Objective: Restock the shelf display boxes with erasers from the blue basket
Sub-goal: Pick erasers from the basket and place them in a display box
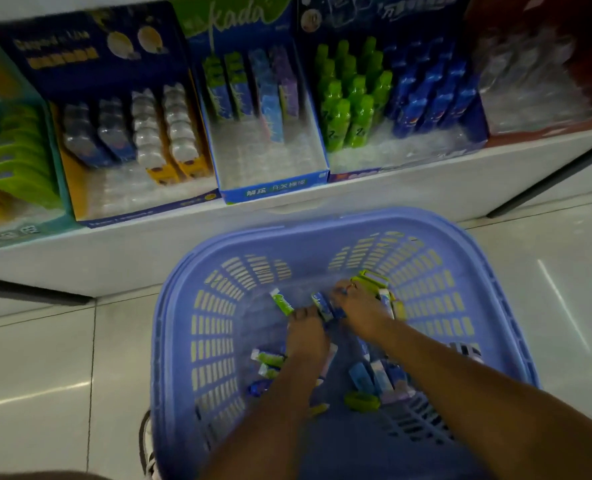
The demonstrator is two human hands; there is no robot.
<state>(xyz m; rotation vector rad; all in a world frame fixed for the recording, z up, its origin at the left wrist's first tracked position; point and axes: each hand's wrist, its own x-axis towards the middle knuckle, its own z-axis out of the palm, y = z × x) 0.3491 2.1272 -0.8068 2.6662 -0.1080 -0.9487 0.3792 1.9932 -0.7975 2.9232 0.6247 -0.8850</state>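
Item: blue basket [170, 341], display boxes [274, 188] beyond its far rim. Loose erasers [374, 375] near its middle. My left hand [306, 336] pinches a green eraser [282, 303]; my right hand [360, 308] curls round a bundle of erasers [386, 299] towards the far right wall.

Looks steeply down and forward from head height, wide-angle. Hangs close above the blue basket [173, 306] at mid-frame and takes in the shelf [114, 258] just beyond, along the top. One view only.
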